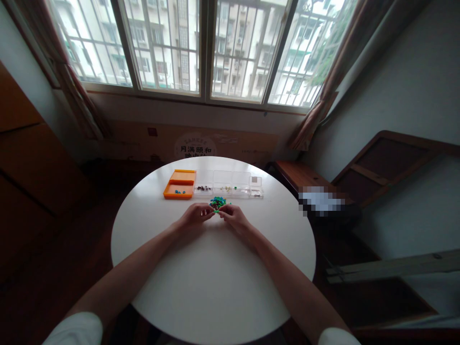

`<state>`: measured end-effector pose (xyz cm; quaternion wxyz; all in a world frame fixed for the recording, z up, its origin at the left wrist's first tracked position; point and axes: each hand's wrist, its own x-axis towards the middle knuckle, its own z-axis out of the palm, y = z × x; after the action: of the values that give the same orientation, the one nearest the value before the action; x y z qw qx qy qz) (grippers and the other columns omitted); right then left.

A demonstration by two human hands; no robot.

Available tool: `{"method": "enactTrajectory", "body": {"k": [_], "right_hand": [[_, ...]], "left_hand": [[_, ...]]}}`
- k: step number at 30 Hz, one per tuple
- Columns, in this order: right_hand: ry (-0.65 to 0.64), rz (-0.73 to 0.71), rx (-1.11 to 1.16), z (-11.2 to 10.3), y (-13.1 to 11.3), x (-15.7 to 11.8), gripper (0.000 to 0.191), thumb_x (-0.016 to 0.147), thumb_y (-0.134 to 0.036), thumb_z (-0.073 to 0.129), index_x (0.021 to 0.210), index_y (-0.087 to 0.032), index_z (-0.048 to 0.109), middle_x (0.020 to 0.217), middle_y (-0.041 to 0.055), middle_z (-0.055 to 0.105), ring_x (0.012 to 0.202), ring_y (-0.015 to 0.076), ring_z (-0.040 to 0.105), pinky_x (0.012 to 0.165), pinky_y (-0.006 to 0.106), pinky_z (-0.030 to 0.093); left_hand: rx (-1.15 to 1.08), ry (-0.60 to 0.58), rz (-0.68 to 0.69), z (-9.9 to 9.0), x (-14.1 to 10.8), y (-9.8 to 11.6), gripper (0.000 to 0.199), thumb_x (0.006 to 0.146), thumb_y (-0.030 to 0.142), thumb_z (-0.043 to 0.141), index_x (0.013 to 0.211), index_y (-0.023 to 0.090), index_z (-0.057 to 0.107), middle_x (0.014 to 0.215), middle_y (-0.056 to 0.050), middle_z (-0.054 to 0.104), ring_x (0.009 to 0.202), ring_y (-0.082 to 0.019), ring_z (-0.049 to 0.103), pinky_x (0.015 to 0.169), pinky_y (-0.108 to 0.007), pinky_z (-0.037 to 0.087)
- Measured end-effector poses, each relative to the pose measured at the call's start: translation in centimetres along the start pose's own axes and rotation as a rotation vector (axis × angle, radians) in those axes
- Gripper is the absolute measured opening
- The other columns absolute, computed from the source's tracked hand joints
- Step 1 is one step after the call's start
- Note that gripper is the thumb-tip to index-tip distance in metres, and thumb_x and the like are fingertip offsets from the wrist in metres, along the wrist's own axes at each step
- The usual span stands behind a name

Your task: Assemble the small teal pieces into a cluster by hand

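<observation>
A heap of small green, blue and brown pieces [218, 201] lies on the white round table, just beyond my fingertips. Between my two hands is one small green piece [216, 211], too small to tell its kind. My left hand [197, 213] pinches it from the left with thumb and forefinger. From the other side, the fingertips of my right hand [233, 215] close on the same piece. An open orange box [178, 195] with a few blue pieces stands behind my left hand. Beside it, open clear boxes [230, 194] hold dark brown, cream and green pieces.
The white round table [215, 287] fills the middle of the view, with its far edge near the wall under a barred window [206, 57]. A wooden bench [294, 172] with a blurred-out pale item stands at the right. An orange-brown cabinet [28, 167] is at the left.
</observation>
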<state>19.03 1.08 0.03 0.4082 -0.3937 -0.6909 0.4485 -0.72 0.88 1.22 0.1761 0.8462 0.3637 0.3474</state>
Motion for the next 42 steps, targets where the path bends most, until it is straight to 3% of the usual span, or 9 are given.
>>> {"method": "enactTrajectory", "body": {"k": [42], "right_hand": [[-0.008,0.005,0.008,0.02,-0.24,-0.03,0.029,0.071,-0.038,0.064,0.084,-0.013,0.062,0.063,0.0004,0.057,0.052,0.0095,0.049,0.049,0.022,0.038]], "left_hand": [[-0.055,-0.012,0.009,0.11,-0.19,-0.04,0.018,0.08,0.028,0.056,0.08,0.014,0.068,0.063,0.0,0.06,0.053,-0.006,0.049,0.052,-0.016,0.038]]}}
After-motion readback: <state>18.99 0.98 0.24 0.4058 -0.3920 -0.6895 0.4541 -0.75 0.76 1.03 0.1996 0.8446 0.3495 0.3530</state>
